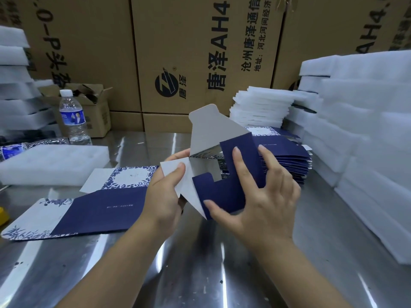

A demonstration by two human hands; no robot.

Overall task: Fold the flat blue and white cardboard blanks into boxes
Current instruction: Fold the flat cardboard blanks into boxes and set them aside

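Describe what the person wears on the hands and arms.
Nothing shows. The left hand and right hand are ungloved and ringless; the left forearm and right forearm are bare to the frame edge, with no sleeve, watch or bracelet.

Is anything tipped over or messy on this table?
Yes: one water bottle lies on its side at the far left, behind the foam slab, while a second bottle stands upright next to it. No spilled water shows. The stack of blanks on the right sits a little askew.
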